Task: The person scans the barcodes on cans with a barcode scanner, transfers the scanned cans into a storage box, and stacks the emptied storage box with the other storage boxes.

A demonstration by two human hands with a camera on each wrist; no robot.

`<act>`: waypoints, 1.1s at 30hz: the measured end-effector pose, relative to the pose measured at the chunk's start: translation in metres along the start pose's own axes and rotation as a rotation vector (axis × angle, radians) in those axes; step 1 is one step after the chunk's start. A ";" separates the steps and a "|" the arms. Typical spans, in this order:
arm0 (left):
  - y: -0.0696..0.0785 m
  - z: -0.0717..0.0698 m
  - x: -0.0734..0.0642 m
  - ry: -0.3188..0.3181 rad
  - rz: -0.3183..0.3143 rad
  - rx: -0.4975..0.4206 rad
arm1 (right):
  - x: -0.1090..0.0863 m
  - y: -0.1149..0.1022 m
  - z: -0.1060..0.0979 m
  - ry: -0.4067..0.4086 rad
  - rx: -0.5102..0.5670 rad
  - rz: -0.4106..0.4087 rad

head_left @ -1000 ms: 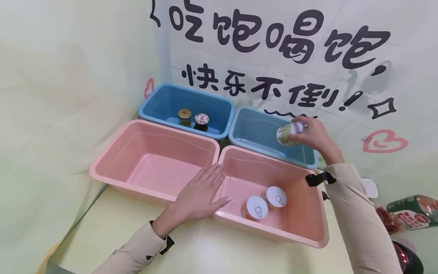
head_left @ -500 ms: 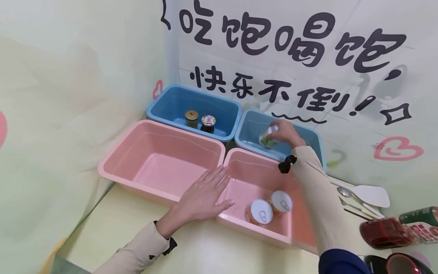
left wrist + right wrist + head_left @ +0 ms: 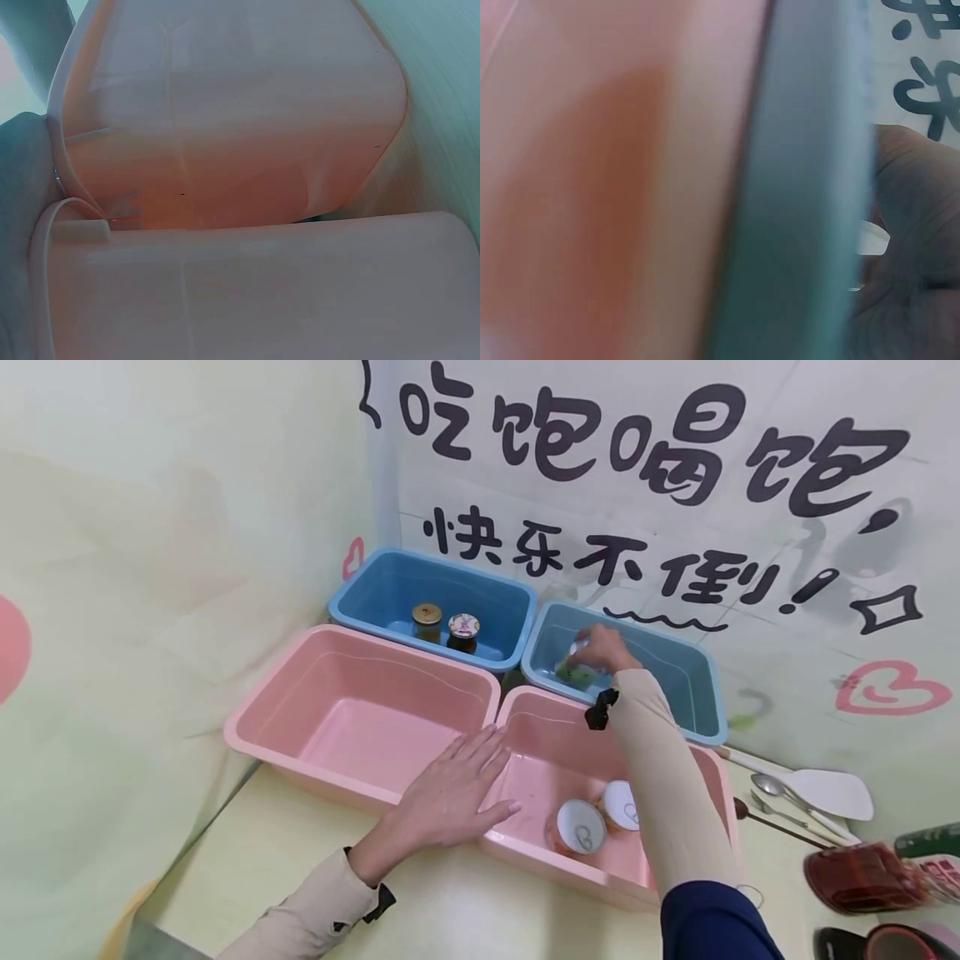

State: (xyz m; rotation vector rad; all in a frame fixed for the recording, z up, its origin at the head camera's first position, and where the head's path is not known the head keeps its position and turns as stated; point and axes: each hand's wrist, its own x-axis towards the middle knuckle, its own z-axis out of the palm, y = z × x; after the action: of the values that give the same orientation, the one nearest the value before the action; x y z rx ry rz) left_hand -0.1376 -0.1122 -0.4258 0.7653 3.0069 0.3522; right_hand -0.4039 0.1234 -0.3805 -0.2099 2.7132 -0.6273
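My right hand [image 3: 606,650] grips a small can [image 3: 574,675] with a green and white label, low inside the left part of the right blue bin [image 3: 693,697]. Its fingers cover much of the can; in the right wrist view a white bit of the can [image 3: 873,238] shows beside the hand. My left hand [image 3: 446,793] lies with fingers straight across the adjoining rims of the left pink bin [image 3: 352,735] and the right pink bin [image 3: 528,781]. Two pull-tab cans, one nearer [image 3: 580,827] and one farther [image 3: 619,803], stand in the right pink bin; my right sleeve partly hides the farther one.
In the left blue bin [image 3: 390,568] stand a gold-lidded jar [image 3: 427,620] and a jar with a patterned lid [image 3: 463,632]. A white spatula [image 3: 832,792], a spoon [image 3: 767,785] and a red-filled jar [image 3: 862,878] lie at the right. A lettered wall [image 3: 660,518] rises behind the bins.
My right hand has carried the green and white can leftward and down into the right blue bin. The left hand keeps its place on the pink rims. The head view has shifted slightly.
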 end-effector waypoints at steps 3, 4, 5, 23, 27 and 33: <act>0.001 0.002 0.000 -0.004 0.001 -0.003 | 0.003 0.000 0.007 -0.033 0.028 0.038; 0.002 0.003 0.000 -0.006 0.001 -0.006 | 0.004 0.000 0.009 -0.044 0.034 0.051; 0.002 0.004 0.000 -0.006 0.001 -0.007 | 0.004 0.000 0.011 -0.053 0.036 0.059; -0.001 0.002 0.000 0.000 -0.003 0.014 | 0.023 0.007 0.029 -0.116 0.033 0.076; -0.003 0.001 0.002 0.015 0.001 0.026 | 0.025 0.001 0.028 -0.117 0.034 0.084; -0.003 0.001 0.002 0.009 -0.002 0.006 | 0.022 -0.001 0.031 -0.132 0.037 0.101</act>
State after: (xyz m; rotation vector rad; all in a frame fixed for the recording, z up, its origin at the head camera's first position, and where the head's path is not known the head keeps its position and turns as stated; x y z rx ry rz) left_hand -0.1411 -0.1135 -0.4276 0.7627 3.0187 0.3475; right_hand -0.4129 0.1058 -0.4127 -0.1004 2.5658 -0.6121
